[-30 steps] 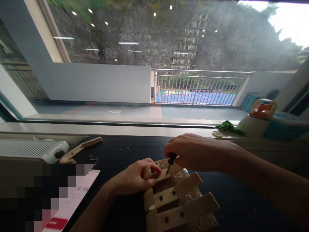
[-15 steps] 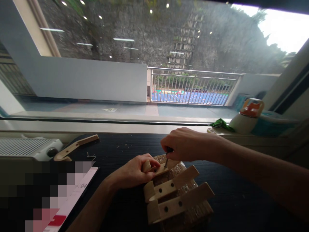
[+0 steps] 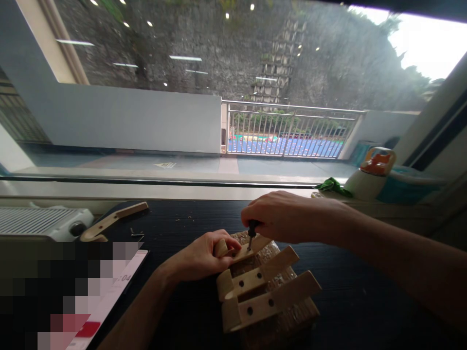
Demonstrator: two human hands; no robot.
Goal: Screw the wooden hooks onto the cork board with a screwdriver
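Between the fingers of my right hand [image 3: 280, 216] is a dark-handled screwdriver [image 3: 252, 228], upright, its tip down at a hole in a pale wooden hook [image 3: 241, 252]. My left hand [image 3: 200, 253] is closed round the curved end of that hook, pressing it onto a rough, glossy brown block [image 3: 297, 318]. Two similar hooks lie side by side across the block nearer to me, a middle hook [image 3: 279, 261] and a front hook [image 3: 292, 293]. Each shows two dark screws or holes. The screw under the tip is too small to make out.
On the dark table [image 3: 175, 218] lie another wooden hook [image 3: 124, 212], small metal pieces [image 3: 136, 234] and crumbs. A white ridged appliance [image 3: 40, 223] stands left, above a tablet-like screen [image 3: 126, 287]. A white bottle with an orange top [image 3: 368, 182] and a green cloth [image 3: 332, 185] sit on the sill.
My right hand has turned slightly, and more of the screwdriver's handle shows. My left hand stays on the hook. The whole view has shifted a little.
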